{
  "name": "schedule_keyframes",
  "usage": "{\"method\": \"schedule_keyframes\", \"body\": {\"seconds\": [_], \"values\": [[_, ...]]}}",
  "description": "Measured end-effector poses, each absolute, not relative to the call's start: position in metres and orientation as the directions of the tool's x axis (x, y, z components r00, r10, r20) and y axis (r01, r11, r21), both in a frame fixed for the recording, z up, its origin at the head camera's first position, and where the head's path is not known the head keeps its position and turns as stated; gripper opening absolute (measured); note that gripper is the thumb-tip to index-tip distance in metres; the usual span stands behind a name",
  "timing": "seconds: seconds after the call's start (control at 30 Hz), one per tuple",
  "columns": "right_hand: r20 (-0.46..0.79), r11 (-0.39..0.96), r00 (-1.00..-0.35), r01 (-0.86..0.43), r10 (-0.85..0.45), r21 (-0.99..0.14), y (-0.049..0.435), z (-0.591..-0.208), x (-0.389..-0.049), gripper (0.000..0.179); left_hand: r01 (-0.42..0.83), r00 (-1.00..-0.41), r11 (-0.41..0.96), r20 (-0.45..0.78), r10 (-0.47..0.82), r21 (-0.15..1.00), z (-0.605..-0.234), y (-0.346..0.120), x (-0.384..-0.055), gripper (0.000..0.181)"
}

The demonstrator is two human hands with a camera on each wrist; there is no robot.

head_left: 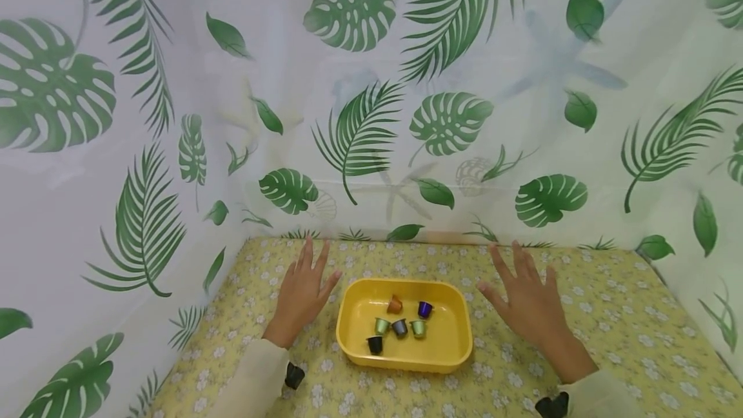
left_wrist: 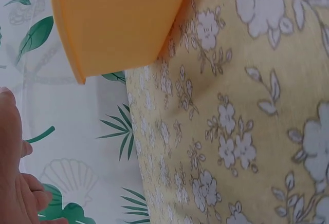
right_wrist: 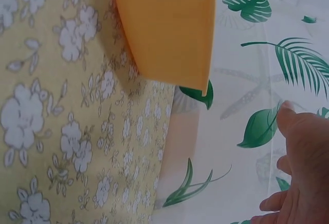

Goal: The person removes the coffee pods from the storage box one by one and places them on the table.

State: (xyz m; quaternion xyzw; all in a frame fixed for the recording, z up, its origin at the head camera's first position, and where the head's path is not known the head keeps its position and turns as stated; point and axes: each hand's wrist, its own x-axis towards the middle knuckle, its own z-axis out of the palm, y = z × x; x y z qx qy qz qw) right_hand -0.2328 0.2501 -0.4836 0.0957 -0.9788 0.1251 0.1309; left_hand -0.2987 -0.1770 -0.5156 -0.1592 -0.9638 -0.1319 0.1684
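Observation:
A yellow tray stands between the two hands in the head view. Inside it lie several small coffee capsules: an orange one, a blue one, a grey one, a black one and two light green ones, left and right. My left hand is spread just left of the tray, apart from it and holding nothing. To the right of the tray, my right hand also has its fingers extended, with nothing in it. Both wrist views show the tray's outer side wall.
A yellow cloth with white flowers covers the table. White curtains printed with green leaves enclose the back and both sides. Each wrist carries a small black device, left and right.

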Motion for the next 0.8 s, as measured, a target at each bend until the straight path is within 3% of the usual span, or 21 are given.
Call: {"method": "schedule_keyframes", "body": {"seconds": [0.33,0.53,0.8], "values": [[0.268,0.930,-0.950,-0.238,-0.162,-0.280,0.236,-0.482,-0.219,0.081,0.350,-0.891,0.895,0.392,0.227,0.277,-0.519,-0.170,-0.284,0.061],[0.311,0.911,-0.932,-0.281,-0.184,-0.302,0.227,-0.487,-0.213,0.079,0.342,-0.918,0.862,0.330,0.221,0.374,-0.521,-0.166,-0.271,0.061],[0.301,0.891,-0.937,-0.284,-0.179,-0.354,0.208,-0.486,-0.205,0.081,0.345,-0.916,0.838,0.348,0.202,0.422,-0.522,-0.158,-0.261,0.061]]}}
